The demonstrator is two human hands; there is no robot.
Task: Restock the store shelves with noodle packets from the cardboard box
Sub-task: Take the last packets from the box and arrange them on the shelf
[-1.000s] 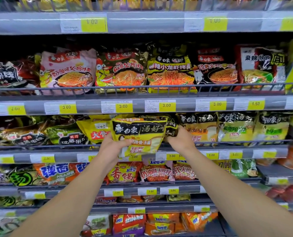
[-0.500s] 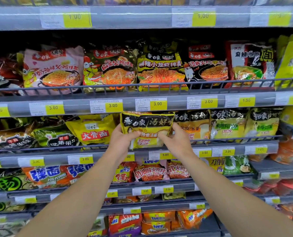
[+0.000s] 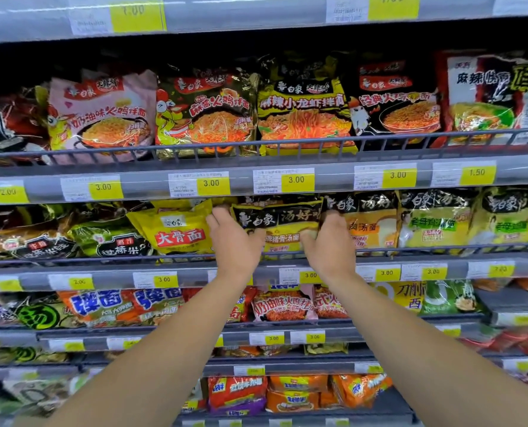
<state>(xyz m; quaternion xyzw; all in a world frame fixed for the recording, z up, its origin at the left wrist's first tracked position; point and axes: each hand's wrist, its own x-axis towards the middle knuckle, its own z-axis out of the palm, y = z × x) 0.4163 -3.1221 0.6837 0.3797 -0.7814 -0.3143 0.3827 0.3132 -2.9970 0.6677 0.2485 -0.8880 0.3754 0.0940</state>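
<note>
We see both hands holding a black-and-yellow noodle packet (image 3: 279, 224) upright behind the shelf rail (image 3: 441, 250). The left hand (image 3: 235, 241) grips its left edge and the right hand (image 3: 329, 243) its right edge, thumbs on the front; the fingers behind seem curled, though they are hidden. A yellow packet (image 3: 176, 229) sits just left of it.

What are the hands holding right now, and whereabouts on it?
Both hold one black-and-yellow noodle packet at the shelf front. The left hand grips its left edge and the right hand its right edge, thumbs on the front.
</note>
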